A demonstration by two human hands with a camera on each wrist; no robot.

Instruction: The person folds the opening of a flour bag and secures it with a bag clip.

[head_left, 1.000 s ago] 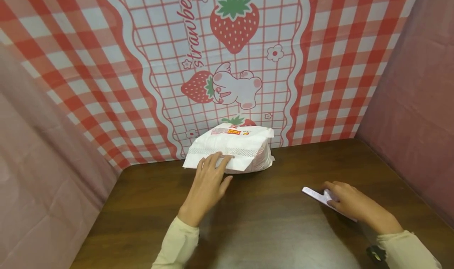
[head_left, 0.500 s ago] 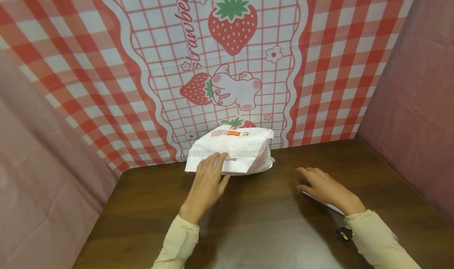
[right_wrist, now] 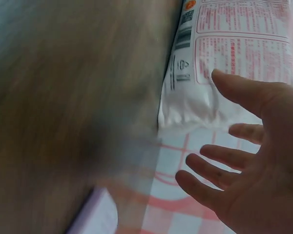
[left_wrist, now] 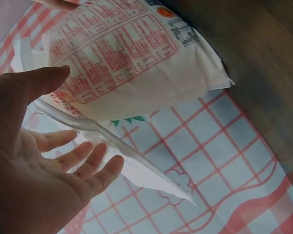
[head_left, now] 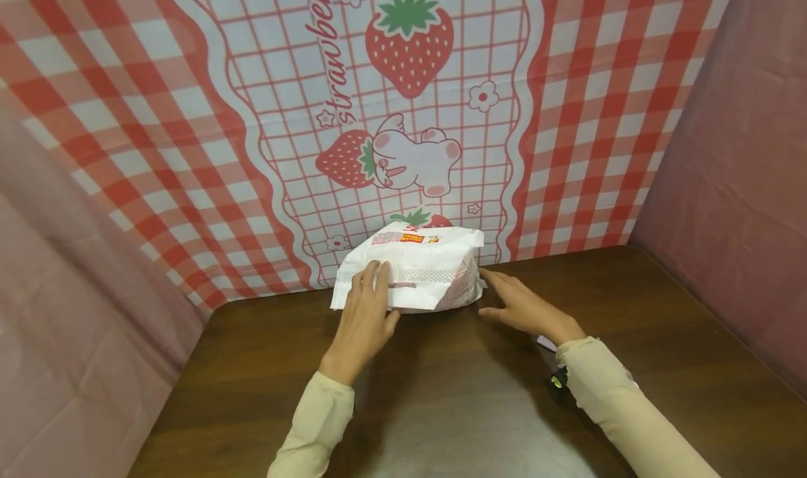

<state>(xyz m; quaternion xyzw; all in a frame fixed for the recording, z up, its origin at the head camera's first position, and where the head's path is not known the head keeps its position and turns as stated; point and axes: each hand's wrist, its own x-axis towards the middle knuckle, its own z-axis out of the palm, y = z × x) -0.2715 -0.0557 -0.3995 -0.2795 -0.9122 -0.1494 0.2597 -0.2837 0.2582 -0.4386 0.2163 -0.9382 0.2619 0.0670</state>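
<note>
A filled white bag (head_left: 435, 257) with red printing leans by the back cloth, its top flap folded toward me. My left hand (head_left: 362, 324) lies over the left part of that flap with loosely extended fingers. In the left wrist view, the thumb is on the printed side and the fingers lie beyond the white flap (left_wrist: 112, 139). My right hand (head_left: 529, 310) reaches to the bag's right end, fingers spread and fingertips close beside it. The right wrist view shows nothing in that palm. A slim light-purple bar (head_left: 545, 343) lies partly hidden under my right forearm.
The dark wooden table (head_left: 454, 394) ends at a strawberry-patterned checked cloth (head_left: 580, 113) behind the bag. Pink curtains (head_left: 725, 205) hang on both sides. A small dark object (head_left: 557, 378) sits at my right cuff.
My right hand has let go of the purple bar, leaving it on the table, and moved left to the bag's right end. My left hand has slid slightly left along the flap.
</note>
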